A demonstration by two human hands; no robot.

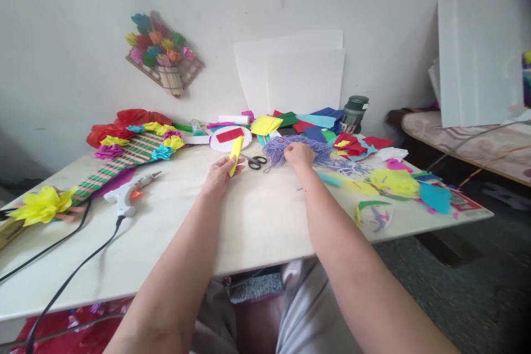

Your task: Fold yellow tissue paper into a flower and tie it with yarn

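My left hand point(220, 177) is closed around a folded strip of yellow crepe paper point(236, 154), which stands up between thumb and fingers. Over a tangled heap of purple yarn point(274, 149), my right hand point(299, 155) has its fingers bunched together on the strands; the fingertips are partly hidden. A pair of black-handled scissors point(257, 162) lies between the two hands. Just behind the left hand is a white paper disc point(244, 145) with a purple rim, and a red paper strip point(229, 135) rests on it.
A white glue gun point(123, 194) with its cord lies at left, near a striped green, flower-trimmed craft piece point(112, 163). Coloured paper sheets point(317, 121) and a dark green bottle point(354, 113) line the back. Paper scraps point(394, 182) cover the table's right side.
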